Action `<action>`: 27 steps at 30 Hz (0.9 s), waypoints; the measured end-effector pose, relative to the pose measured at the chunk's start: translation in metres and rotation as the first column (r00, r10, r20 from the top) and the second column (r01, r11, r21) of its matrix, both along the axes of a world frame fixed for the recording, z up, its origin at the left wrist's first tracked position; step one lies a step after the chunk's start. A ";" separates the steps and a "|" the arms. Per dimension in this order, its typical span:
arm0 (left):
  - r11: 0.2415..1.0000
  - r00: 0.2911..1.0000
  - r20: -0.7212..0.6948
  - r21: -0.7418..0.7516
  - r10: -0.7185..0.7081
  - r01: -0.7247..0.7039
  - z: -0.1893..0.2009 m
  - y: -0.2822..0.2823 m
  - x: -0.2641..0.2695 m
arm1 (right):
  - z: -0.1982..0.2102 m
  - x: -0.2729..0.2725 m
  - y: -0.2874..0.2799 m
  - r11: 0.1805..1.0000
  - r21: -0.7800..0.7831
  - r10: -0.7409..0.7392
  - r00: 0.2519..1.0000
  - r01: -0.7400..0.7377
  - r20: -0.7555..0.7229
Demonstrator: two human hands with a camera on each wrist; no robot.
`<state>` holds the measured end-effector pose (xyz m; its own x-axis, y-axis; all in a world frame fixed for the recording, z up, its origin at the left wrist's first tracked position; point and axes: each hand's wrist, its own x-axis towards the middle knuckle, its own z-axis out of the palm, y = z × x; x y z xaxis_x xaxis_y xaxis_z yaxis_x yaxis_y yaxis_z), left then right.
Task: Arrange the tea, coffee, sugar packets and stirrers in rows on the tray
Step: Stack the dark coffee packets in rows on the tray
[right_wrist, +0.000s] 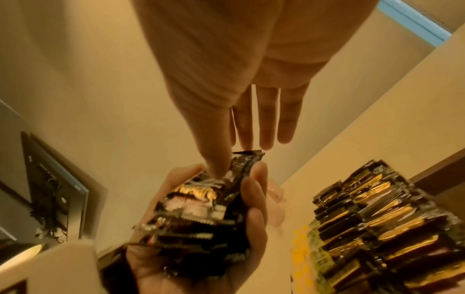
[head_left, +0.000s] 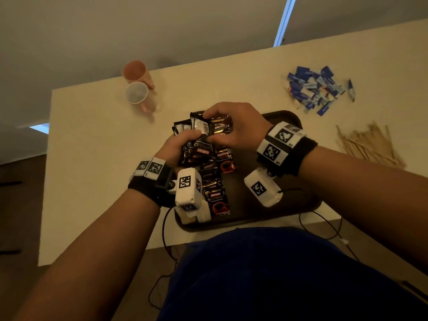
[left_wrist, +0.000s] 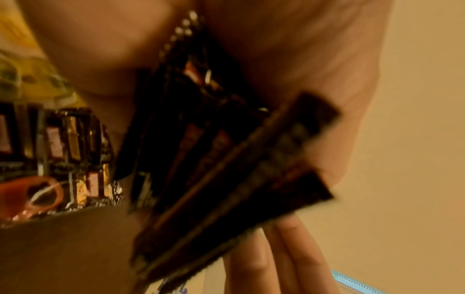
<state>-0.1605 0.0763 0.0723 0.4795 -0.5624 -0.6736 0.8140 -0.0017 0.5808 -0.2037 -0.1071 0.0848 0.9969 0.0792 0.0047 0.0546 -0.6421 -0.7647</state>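
Observation:
A dark brown tray lies in front of me on the table. A row of black-and-gold coffee packets runs along its left part, also seen in the right wrist view. My left hand grips a fanned bundle of black coffee packets above the tray's far end. My right hand pinches the top packet of that bundle between thumb and fingers. Blue sugar packets are heaped at the far right. Wooden stirrers lie in a loose pile right of the tray.
Two plastic cups, an orange one and a clear one, lie at the table's far left. A yellow packet peeks out beside the coffee row. Cables hang over the table's near edge.

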 end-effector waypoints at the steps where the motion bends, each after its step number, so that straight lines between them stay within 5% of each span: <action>1: 0.999 1.000 -0.002 0.017 0.029 -0.029 -0.001 -0.007 -0.004 | -0.001 -0.005 -0.007 0.999 -0.003 0.036 0.999 -0.036 0.013; 9: 0.993 0.993 -0.011 0.010 0.121 -0.121 0.005 -0.036 -0.030 | -0.008 -0.030 -0.034 0.958 -0.107 0.253 0.961 -0.265 -0.107; 23: 0.993 0.989 -0.085 0.006 0.119 -0.119 0.000 -0.025 -0.024 | -0.011 -0.031 -0.023 0.943 -0.099 0.310 0.946 -0.318 -0.091; 27: 0.994 0.990 -0.100 0.050 0.098 -0.093 -0.005 -0.019 -0.016 | -0.016 -0.030 -0.020 0.967 -0.102 0.218 0.968 -0.232 -0.126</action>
